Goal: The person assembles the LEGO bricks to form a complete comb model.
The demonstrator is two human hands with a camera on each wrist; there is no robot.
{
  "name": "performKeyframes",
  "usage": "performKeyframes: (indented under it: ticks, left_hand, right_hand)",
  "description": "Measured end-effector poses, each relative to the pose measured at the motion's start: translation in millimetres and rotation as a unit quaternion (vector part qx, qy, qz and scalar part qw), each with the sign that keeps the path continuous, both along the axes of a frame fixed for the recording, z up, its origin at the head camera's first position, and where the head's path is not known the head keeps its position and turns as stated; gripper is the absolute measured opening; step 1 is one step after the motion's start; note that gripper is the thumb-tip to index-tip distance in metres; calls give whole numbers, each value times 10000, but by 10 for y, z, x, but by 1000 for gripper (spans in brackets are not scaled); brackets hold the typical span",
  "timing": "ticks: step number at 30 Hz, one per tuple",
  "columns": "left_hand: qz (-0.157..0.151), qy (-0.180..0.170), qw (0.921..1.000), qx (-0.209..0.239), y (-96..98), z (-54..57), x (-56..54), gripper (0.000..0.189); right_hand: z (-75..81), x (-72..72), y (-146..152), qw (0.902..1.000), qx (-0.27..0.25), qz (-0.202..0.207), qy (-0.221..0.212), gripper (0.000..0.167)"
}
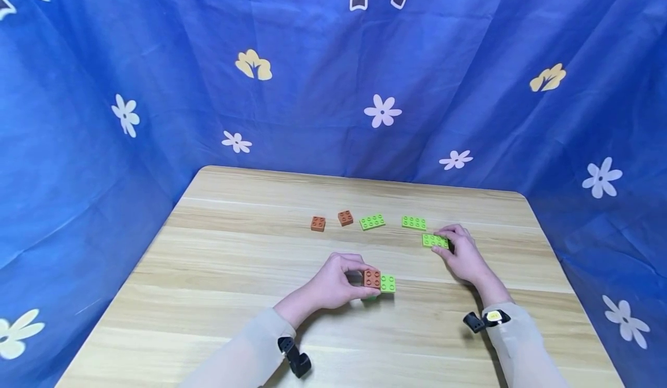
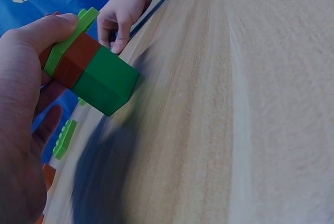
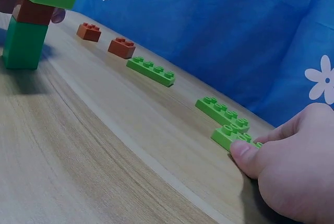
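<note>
My left hand [image 1: 332, 284] grips the upper part of an upright brick stack. A brown brick [image 1: 372, 278] tops it, over a light green plate [image 1: 388, 284] that juts out to the right. Lower down come another brown brick [image 2: 77, 61] and a dark green block [image 3: 25, 45] at the bottom. Whether the block touches the table, I cannot tell. Farther right, the thumb and fingers of my right hand [image 1: 465, 259] pinch the right end of a light green studded plate [image 1: 432, 240], low at the tabletop.
Just behind the pinched plate lies a second light green plate [image 1: 414, 223]. To its left are another light green plate [image 1: 372, 222] and two brown bricks, one nearer [image 1: 318, 224] and one beside it [image 1: 345, 218]. Blue cloth [image 1: 312, 104] hangs around the wooden table [image 1: 234, 272].
</note>
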State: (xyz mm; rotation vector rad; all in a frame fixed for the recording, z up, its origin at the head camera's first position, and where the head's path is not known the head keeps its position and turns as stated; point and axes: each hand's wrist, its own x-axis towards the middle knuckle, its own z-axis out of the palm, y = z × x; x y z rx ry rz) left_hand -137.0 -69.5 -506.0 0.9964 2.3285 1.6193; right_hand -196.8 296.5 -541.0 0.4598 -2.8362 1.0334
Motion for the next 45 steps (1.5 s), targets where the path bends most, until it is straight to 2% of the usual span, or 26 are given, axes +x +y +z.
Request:
performKeyframes:
  ticks: [9,15,22,28,37,45]
  left_hand:
    - [-35,68,9999,79,-11,-22,-8,30]
    - [-33,30,9999,105,-9,-34,-10,31]
    - [-31,-37,10000,83,-1,-47,-6,32]
    - [-30,-35,9999,125,-3,-55,-8,32]
    - [-13,-2,9999,127,2,-61,-12,31]
    - [33,-16,10000,83,8,-56,-9,31]
  right_hand:
    - [78,24,-9,9999,52,-64,-140,40]
    - [116,39,-17,9999,-61,-76,-64,40]
    - [168,142,-69,9999,-88,-95,92,43]
    - [241,237,-176,9995,-127,74,263,43]
    - [423,331,-338,9977,-216,397,502,43]
    - [667,426,-509,9947,-159,654,778,39]
